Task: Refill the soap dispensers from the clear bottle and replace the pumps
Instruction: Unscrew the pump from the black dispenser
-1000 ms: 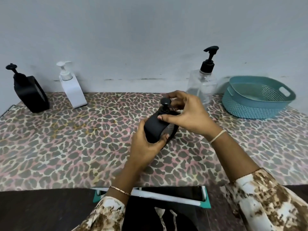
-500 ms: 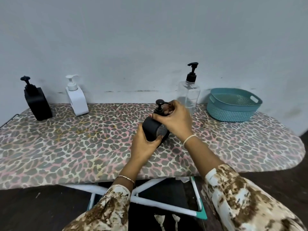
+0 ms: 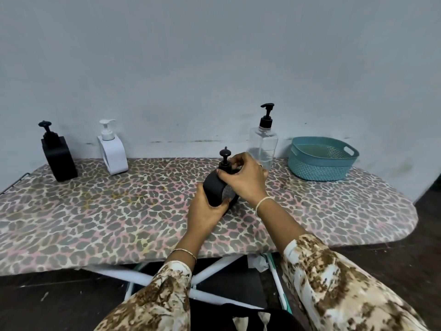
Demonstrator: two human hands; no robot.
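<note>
- At the middle of the ironing board (image 3: 95,211), a black dispenser (image 3: 215,189) leans with its top toward the left. Its pump (image 3: 225,160) sits in the neck, knob uppermost.
- The left hand (image 3: 205,212) grips the dispenser's lower body from the near side, with the thumb on the left face and the fingers wrapped under the right edge. The hand hides the base, so I cannot tell whether it touches the cover.
- The right hand (image 3: 247,180) comes over from the right, and its thumb and fingers pinch the collar of the pump. The fingertips on the far side are hidden behind the neck. This hand also covers most of the dispenser's pale front panel.
- The clear bottle (image 3: 262,145) stands upright just behind the right hand with a black pump on top. Its foot is hidden by the hand, and its fill level is hard to make out.
- A teal basket (image 3: 319,163) sits to the right of the bottle, apart from it.
- Far left, by the wall (image 3: 214,56), stand a white dispenser (image 3: 112,152) and a second black dispenser (image 3: 58,157), both upright with pumps on.
- Patterned sleeves (image 3: 334,283) are cut off at the bottom edge. The board's white frame (image 3: 214,268) shows only in part between them.
</note>
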